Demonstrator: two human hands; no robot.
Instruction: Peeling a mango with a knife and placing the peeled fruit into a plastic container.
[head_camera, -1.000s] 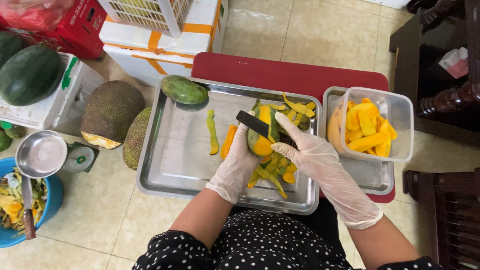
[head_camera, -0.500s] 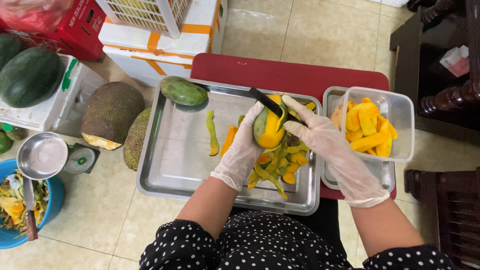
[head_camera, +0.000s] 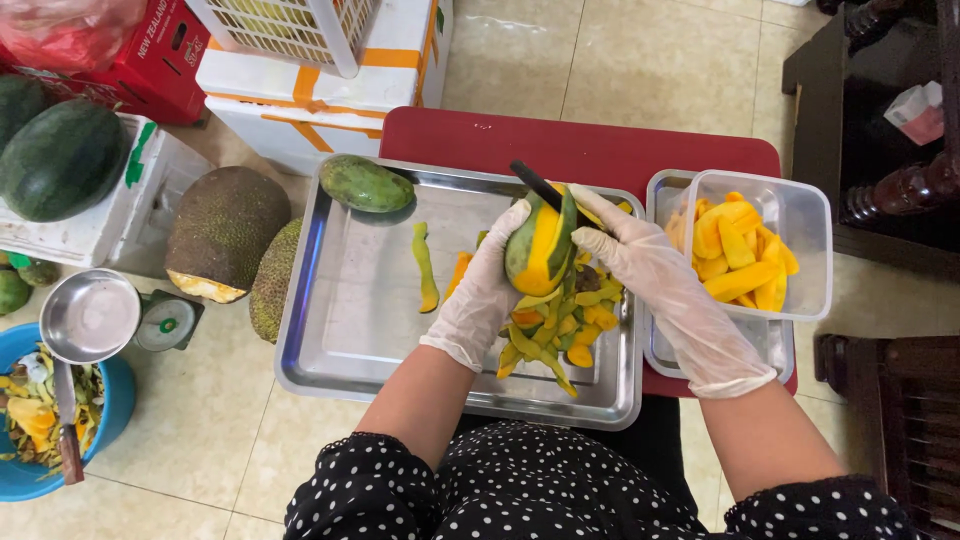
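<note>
My left hand (head_camera: 487, 290), in a clear glove, holds a partly peeled mango (head_camera: 541, 248), green skin on one side and orange flesh showing. My right hand (head_camera: 645, 265), also gloved, grips a black-handled knife (head_camera: 543, 188) whose blade lies against the top of the mango. Both hands hover over a large steel tray (head_camera: 350, 330). A pile of green and yellow peel strips (head_camera: 560, 330) lies in the tray under the mango. One loose peel strip (head_camera: 426, 266) lies mid-tray. A whole green mango (head_camera: 365, 184) rests at the tray's far left corner.
A clear plastic tub of mango slices (head_camera: 745, 255) stands on a smaller steel tray (head_camera: 765, 345) at right, on a red table (head_camera: 560, 145). Cut jackfruit (head_camera: 225, 230), watermelons (head_camera: 60, 160), white boxes (head_camera: 330, 90), a scale with metal bowl (head_camera: 90, 317) and a blue scrap bucket (head_camera: 30, 480) sit left. Dark wooden furniture (head_camera: 880, 120) stands right.
Both hands have lifted the mango slightly and turned it. The knife has shifted from lying across the fruit to its upper far side, with more orange flesh showing.
</note>
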